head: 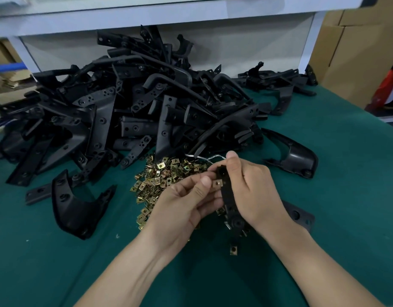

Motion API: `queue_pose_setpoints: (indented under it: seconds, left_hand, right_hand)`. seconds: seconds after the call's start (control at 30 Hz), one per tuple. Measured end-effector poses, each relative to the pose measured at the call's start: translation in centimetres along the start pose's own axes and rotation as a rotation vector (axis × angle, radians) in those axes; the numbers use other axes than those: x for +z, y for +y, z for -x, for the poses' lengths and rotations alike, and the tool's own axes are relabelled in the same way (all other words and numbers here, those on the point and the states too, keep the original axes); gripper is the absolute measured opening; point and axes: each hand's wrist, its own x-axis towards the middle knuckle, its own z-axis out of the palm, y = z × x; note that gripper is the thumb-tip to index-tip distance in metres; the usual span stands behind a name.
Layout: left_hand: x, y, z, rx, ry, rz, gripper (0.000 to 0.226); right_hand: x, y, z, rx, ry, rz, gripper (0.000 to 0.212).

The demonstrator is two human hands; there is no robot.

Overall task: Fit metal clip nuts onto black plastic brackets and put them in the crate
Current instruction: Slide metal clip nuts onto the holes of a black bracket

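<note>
Black bracket gripped in right hand; clip nut pinched against its edge by left hand. Loose clip nuts heaped just beyond hands on desk; bracket pile farther behind.

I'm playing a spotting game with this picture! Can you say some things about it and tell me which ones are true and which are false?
1. The right hand holds a black bracket. True.
2. The left hand is empty. False: it pinches a clip nut against the bracket.
3. The table cover is red. False: it is green.
4. A heap of clip nuts lies in front of the pile of black brackets. True.
5. One single clip nut lies apart from the heap, nearer the person. True.
</note>
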Motion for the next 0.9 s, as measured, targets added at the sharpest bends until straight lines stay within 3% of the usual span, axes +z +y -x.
queue_pose_setpoints:
  seconds: [0.33,0.9]
  left_hand:
    - [0.0,-0.2,-0.1,-0.168,-0.030,0.143,0.017]
    - [0.2,-1.1,-0.2,-0.126,-0.054,0.020,0.016]
  right_hand:
    - [-0.1,-0.3,0.3,0.015,0.006,-0.128,0.054]
    - [0.6,0.3,0.4,-0.030,0.016,-0.010,0.057]
